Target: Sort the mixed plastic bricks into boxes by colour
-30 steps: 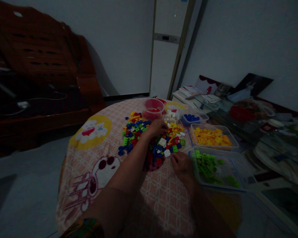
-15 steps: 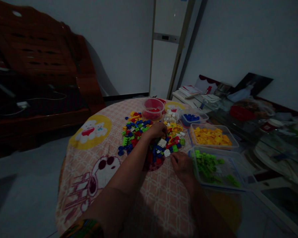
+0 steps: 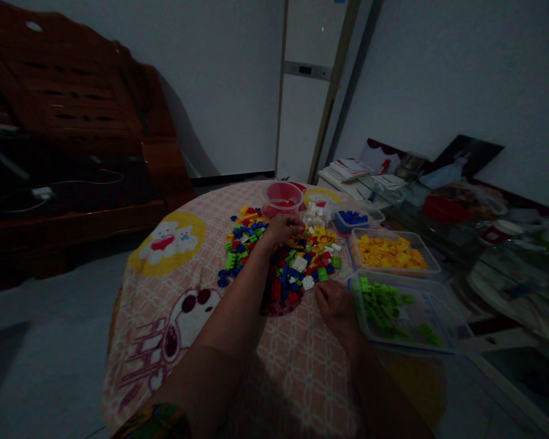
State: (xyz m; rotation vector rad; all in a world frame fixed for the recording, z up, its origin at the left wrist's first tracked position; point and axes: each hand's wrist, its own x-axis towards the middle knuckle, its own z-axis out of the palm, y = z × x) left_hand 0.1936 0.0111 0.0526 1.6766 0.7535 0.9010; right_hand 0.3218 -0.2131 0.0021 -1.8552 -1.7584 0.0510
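- Mixed bricks (image 3: 231, 261): heaped beneath the left hand.
- Left hand (image 3: 282, 229): fingers bent, pointing right; grasp cannot be determined.
- White brick (image 3: 308, 282): just left of right fingertips, nearer that hand; long axis indistinct.
- Right hand (image 3: 337, 306): fingers curled; contents undetermined.

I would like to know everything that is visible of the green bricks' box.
The box is low, rectangular and open, seemingly clear plastic with blue edging. Green bricks heap at its left; a few lie near its lower right corner. It sits at the table's right edge, near the right hand; contact is unclear.
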